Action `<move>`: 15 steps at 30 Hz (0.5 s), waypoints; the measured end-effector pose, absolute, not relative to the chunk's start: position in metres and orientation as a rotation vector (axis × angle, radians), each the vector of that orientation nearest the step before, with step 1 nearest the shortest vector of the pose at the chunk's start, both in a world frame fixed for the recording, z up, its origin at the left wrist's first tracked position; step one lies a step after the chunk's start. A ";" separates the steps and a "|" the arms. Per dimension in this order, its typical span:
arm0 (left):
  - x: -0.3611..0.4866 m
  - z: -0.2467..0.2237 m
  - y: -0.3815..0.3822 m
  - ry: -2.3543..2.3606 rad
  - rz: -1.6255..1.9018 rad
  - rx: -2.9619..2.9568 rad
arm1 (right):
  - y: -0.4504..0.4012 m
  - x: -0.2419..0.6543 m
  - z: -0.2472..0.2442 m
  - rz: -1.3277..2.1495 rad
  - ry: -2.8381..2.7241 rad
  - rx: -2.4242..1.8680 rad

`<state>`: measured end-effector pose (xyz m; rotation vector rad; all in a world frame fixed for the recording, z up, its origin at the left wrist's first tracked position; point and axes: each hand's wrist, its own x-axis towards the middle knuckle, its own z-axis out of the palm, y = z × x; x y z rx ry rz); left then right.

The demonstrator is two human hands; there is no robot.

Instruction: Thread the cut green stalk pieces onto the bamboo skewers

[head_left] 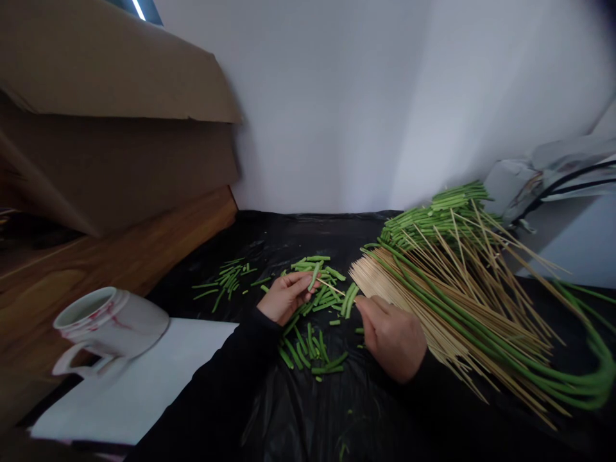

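The left hand pinched a cut green stalk between thumb and fingers above loose pieces; it looked light, firm, slightly slippery, best held mid-length. Rightward ran a bamboo skewer, probably stiff but snappable, bearing threaded pieces beside the right hand, closed on its end.

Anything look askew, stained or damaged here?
Some skewers splay at odd angles over the green stalks, unlike the aligned ones beside them. The mug has reddish streaks below its rim; stain or decoration, I cannot tell.
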<state>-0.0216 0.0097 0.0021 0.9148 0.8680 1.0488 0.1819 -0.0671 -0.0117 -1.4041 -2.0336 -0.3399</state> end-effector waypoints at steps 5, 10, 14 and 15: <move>-0.021 0.001 0.009 0.858 1.039 0.915 | -0.068 0.181 -0.010 -0.336 -2.046 -1.415; -0.021 0.003 0.009 0.878 1.044 0.887 | -0.069 0.181 -0.008 -0.336 -2.047 -1.443; -0.022 0.003 0.011 0.910 1.058 0.838 | -0.068 0.182 -0.008 -0.346 -2.031 -1.429; -0.022 0.003 0.011 0.915 1.060 0.832 | -0.068 0.182 -0.008 -0.347 -2.029 -1.430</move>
